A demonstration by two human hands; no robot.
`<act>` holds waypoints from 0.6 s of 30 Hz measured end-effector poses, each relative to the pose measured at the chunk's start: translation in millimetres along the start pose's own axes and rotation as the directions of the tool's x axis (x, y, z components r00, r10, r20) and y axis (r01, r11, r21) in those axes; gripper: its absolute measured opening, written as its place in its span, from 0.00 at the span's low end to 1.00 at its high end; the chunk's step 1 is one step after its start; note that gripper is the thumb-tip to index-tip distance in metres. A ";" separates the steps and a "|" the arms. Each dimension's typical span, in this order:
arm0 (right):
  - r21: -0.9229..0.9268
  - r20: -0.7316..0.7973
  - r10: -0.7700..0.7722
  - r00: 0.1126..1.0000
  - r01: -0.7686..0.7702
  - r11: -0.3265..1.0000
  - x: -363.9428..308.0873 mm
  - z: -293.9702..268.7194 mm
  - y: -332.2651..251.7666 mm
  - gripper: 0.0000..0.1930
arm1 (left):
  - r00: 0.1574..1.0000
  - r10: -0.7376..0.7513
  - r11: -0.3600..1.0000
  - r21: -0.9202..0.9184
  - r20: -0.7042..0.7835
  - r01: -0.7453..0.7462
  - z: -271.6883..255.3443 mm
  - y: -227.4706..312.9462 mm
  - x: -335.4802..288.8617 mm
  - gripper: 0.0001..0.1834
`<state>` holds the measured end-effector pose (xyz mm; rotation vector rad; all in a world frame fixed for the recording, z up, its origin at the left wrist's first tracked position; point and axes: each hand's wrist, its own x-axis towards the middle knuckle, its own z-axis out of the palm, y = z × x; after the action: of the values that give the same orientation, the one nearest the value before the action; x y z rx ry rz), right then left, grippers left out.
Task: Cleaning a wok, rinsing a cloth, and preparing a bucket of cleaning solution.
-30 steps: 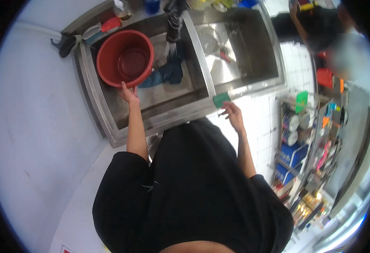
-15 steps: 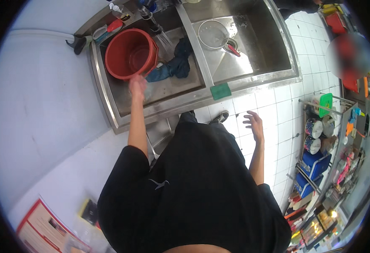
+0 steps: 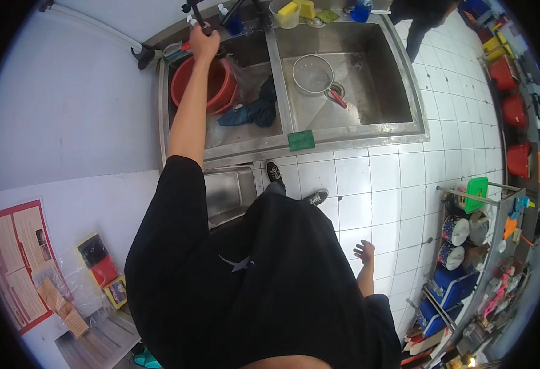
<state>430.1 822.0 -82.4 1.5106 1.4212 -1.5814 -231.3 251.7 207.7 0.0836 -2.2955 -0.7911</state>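
My left hand [image 3: 204,44] reaches across the left sink basin with its fingers closed round a dark bar that looks like part of the tap [image 3: 197,17]. Below my forearm, a red bucket [image 3: 225,92] stands in that basin, partly hidden by the arm. Beside the bucket a wet, dark blue cloth [image 3: 254,112] lies crumpled on the basin floor. Whether water is running is hard to make out. My right hand [image 3: 365,251] hangs at my side over the tiled floor, fingers apart, holding nothing.
In the right basin a round mesh strainer [image 3: 313,74] with a red handle lies by the drain. A green scouring pad [image 3: 301,141] rests on the front ledge. Yellow sponges [image 3: 289,8] sit behind. Shelving [image 3: 497,203] stands right; another person's legs [image 3: 417,31] show at far right.
My left hand has left the bucket's near rim and moved up and away to the tap. My right hand hangs lower in the picture. The whole view has shifted.
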 end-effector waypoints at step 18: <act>-0.383 0.165 -0.356 0.920 0.392 0.836 -30.7 148.1 -23.3 0.24 | 0.966 0.068 0.989 -0.147 0.251 -0.031 -29.7 -92.2 45.9 0.30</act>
<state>360.8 686.0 -72.6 0.9439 1.9413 -1.4119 -261.5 149.1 200.1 -0.1484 -2.4616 -0.9847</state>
